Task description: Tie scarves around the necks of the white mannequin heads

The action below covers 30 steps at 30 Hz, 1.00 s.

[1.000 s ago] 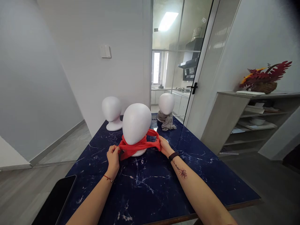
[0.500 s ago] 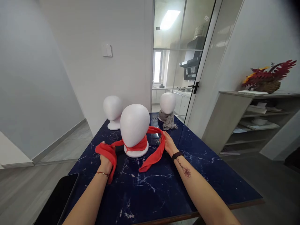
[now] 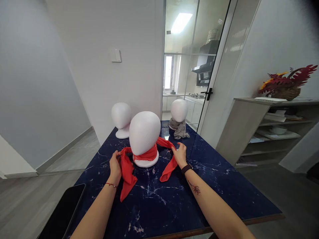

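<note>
A white foam mannequin head [image 3: 144,132] stands upright on its round base in the middle of the table. Around its neck runs a red scarf [image 3: 147,153], with one loose end out to each side. My left hand [image 3: 115,166] is closed on the left end, whose tail hangs down onto the tabletop beside the base. On the other side my right hand [image 3: 179,155] pinches the right end between thumb and fingers, and its tip dangles below the hand. The back of the neck is hidden from view.
A bare white mannequin head [image 3: 121,116] stands behind on the left. Another mannequin head [image 3: 179,110], wearing a grey scarf [image 3: 178,127], is at the back right. A black phone [image 3: 63,212] lies at the left edge of the dark blue marbled table [image 3: 159,212].
The left tail, earlier draped over my left hand and wrist, now hangs on the inner side of that hand. My right hand has shifted slightly, and the right tail's tip has swung right.
</note>
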Available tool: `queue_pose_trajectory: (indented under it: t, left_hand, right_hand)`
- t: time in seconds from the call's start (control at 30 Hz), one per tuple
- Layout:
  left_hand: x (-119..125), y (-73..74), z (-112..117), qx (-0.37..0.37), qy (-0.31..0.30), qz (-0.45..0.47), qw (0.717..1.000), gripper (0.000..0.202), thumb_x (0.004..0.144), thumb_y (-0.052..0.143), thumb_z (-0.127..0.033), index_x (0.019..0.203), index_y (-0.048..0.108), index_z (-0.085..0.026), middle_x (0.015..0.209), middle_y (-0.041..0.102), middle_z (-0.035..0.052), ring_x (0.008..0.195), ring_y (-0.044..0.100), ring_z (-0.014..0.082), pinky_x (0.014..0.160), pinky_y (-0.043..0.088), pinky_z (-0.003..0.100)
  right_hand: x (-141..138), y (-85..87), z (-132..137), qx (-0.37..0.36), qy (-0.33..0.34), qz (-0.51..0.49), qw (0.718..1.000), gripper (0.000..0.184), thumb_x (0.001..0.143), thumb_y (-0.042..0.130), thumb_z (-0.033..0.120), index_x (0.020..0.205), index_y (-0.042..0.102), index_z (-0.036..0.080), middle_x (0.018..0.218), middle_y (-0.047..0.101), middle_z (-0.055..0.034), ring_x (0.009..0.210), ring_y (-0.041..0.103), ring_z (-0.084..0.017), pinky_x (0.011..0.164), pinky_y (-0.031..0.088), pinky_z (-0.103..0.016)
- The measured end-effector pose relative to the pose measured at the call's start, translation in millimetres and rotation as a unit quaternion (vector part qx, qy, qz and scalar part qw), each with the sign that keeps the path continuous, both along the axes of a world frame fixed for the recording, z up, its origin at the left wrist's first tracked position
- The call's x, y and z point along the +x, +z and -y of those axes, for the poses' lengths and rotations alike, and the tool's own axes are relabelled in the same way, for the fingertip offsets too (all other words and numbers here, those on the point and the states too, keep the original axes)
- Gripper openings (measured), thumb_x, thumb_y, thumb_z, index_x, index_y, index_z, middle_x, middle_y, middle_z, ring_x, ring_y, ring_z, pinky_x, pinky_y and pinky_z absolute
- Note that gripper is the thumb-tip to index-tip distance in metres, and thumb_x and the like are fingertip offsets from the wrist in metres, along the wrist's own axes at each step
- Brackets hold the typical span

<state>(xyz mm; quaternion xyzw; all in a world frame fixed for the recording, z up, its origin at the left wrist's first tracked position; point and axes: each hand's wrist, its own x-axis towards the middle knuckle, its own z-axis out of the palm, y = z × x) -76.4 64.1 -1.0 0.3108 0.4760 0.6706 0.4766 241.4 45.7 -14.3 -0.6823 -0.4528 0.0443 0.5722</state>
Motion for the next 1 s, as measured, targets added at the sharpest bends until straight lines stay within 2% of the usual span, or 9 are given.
queue_pose_trajectory:
  t: [0.07, 0.17, 0.23, 0.33, 0.5, 0.67, 0.8, 0.9, 1.0]
  left_hand:
    - [1, -2.9, -3, -0.048, -0.017, -0.060, 0.997, 0.035, 0.068, 0.065, -0.038, 0.094, 0.055, -0.017, 0.071, 0.062, 0.0010, 0.057, 0.061, 0.0153, 0.059, 0.050, 0.031]
    - [6, -7.3, -7, -0.038, -0.030, -0.094, 0.994, 0.058, 0.057, 0.076, -0.024, 0.111, 0.053, -0.019, 0.082, 0.066, 0.0036, 0.067, 0.064, 0.0157, 0.068, 0.050, 0.030]
    - [9, -9.0, -8, -0.025, -0.053, -0.110, 0.992, 0.061, 0.055, 0.077, -0.021, 0.112, 0.057, -0.019, 0.089, 0.068, 0.0063, 0.074, 0.065, 0.0171, 0.073, 0.050, 0.030]
    - [12, -8.9, -5, 0.012, -0.104, -0.173, 0.979, 0.052, 0.057, 0.072, -0.026, 0.108, 0.063, -0.015, 0.096, 0.070, 0.0106, 0.080, 0.066, 0.0200, 0.075, 0.050, 0.032]
    - [15, -4.1, 3, 0.049, -0.112, -0.287, 0.950, 0.036, 0.060, 0.064, -0.031, 0.090, 0.071, -0.011, 0.084, 0.072, 0.0102, 0.074, 0.064, 0.0216, 0.070, 0.050, 0.032]
    - [9, 1.6, 7, 0.066, 0.023, -0.346, 0.936, 0.024, 0.068, 0.049, -0.027, 0.076, 0.069, -0.016, 0.088, 0.065, 0.0066, 0.086, 0.060, 0.0210, 0.083, 0.046, 0.034]
    - [-2, 2.0, 6, 0.037, 0.125, -0.397, 0.908, 0.026, 0.073, 0.042, -0.022, 0.077, 0.067, -0.017, 0.089, 0.060, 0.0079, 0.094, 0.055, 0.0233, 0.089, 0.042, 0.039]
    - [-2, 1.4, 8, 0.018, 0.128, -0.441, 0.888, 0.022, 0.072, 0.047, -0.018, 0.077, 0.068, -0.016, 0.096, 0.059, 0.0116, 0.104, 0.050, 0.0295, 0.094, 0.038, 0.047]
    - [9, 3.0, 15, 0.080, 0.089, -0.547, 0.828, 0.034, 0.072, 0.053, -0.018, 0.104, 0.065, -0.018, 0.125, 0.049, 0.0135, 0.121, 0.037, 0.0349, 0.100, 0.030, 0.054]
  right_hand:
    - [-12, 10.5, 9, 0.050, 0.025, 0.070, 0.996, 0.033, 0.079, 0.054, 0.029, 0.109, 0.053, 0.013, 0.115, 0.051, -0.0155, 0.110, 0.048, -0.026, 0.095, 0.041, -0.041]
    - [-40, 25.6, 28, 0.101, 0.175, 0.162, 0.966, 0.024, 0.087, 0.047, 0.026, 0.109, 0.052, 0.018, 0.109, 0.054, -0.0104, 0.101, 0.054, -0.020, 0.090, 0.045, -0.035]
    - [-60, 30.3, 39, 0.092, 0.271, 0.218, 0.933, 0.023, 0.088, 0.048, 0.024, 0.110, 0.051, 0.020, 0.112, 0.054, -0.0086, 0.101, 0.055, -0.019, 0.090, 0.045, -0.034]
    - [-79, 28.0, 49, 0.044, 0.323, 0.265, 0.908, 0.035, 0.084, 0.056, 0.026, 0.118, 0.047, 0.022, 0.119, 0.050, -0.0083, 0.103, 0.055, -0.021, 0.088, 0.047, -0.035]
    - [-81, 17.1, 46, -0.036, 0.303, 0.276, 0.912, 0.040, 0.081, 0.056, 0.022, 0.119, 0.045, 0.020, 0.114, 0.050, -0.0083, 0.092, 0.059, -0.020, 0.077, 0.051, -0.034]
    - [-70, 16.7, 38, -0.014, 0.283, 0.229, 0.931, 0.033, 0.082, 0.042, 0.010, 0.113, 0.051, 0.021, 0.108, 0.052, -0.0063, 0.094, 0.056, -0.019, 0.081, 0.048, -0.033]
    - [-56, 12.4, 27, 0.061, 0.221, 0.126, 0.965, 0.038, 0.076, 0.036, 0.004, 0.109, 0.051, 0.019, 0.108, 0.050, -0.0085, 0.101, 0.051, -0.019, 0.090, 0.044, -0.035]
    - [-49, 4.1, 18, 0.090, 0.196, 0.066, 0.974, 0.031, 0.077, 0.038, 0.007, 0.104, 0.051, 0.017, 0.105, 0.049, -0.0094, 0.096, 0.050, -0.019, 0.087, 0.045, -0.035]
    - [-49, -2.3, 13, 0.079, 0.185, 0.041, 0.979, 0.027, 0.078, 0.039, 0.010, 0.101, 0.050, 0.017, 0.101, 0.050, -0.0092, 0.095, 0.049, -0.019, 0.087, 0.044, -0.037]
